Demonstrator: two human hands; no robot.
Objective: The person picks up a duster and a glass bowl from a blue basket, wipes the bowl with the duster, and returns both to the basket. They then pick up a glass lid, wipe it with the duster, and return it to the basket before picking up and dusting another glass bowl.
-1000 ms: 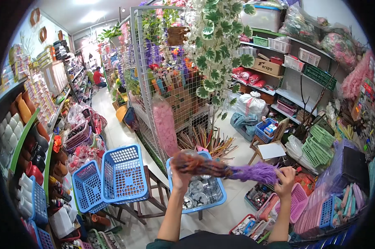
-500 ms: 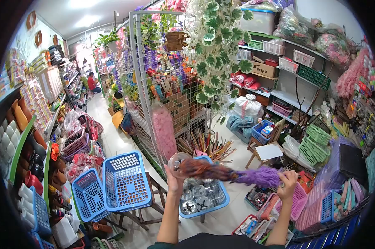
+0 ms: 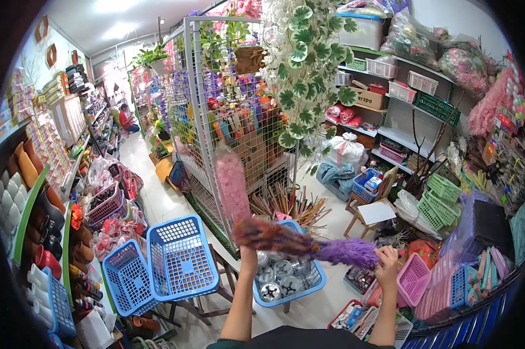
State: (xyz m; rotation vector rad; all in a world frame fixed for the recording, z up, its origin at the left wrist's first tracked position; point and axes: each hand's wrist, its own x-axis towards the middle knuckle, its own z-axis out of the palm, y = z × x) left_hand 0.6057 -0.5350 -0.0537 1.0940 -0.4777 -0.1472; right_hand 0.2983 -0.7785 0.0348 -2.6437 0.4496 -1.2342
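A long fluffy bundle (image 3: 280, 239), rust-brown on the left and purple on the right, stretches slightly blurred between my hands. My right hand (image 3: 385, 264) is closed, pinching its purple end. My left hand (image 3: 248, 256) is raised at the brown end, its fingers covered by the bundle, so its grip cannot be made out. Under the bundle a blue basket (image 3: 317, 285) holds several clear round plastic pieces (image 3: 289, 285), some with dark star-shaped centres.
Two blue baskets (image 3: 210, 273) rest on wooden stools at left. A wire mesh rack (image 3: 207, 122) stands ahead, with a bag of pink petals (image 3: 231, 180). Pink baskets (image 3: 414, 279) lie at right. A person in red (image 3: 125, 118) crouches far down the aisle.
The bundle has shifted left and now covers my left fingers and the clear round plastic piece seen in that hand earlier. My right hand has moved left and slightly down.
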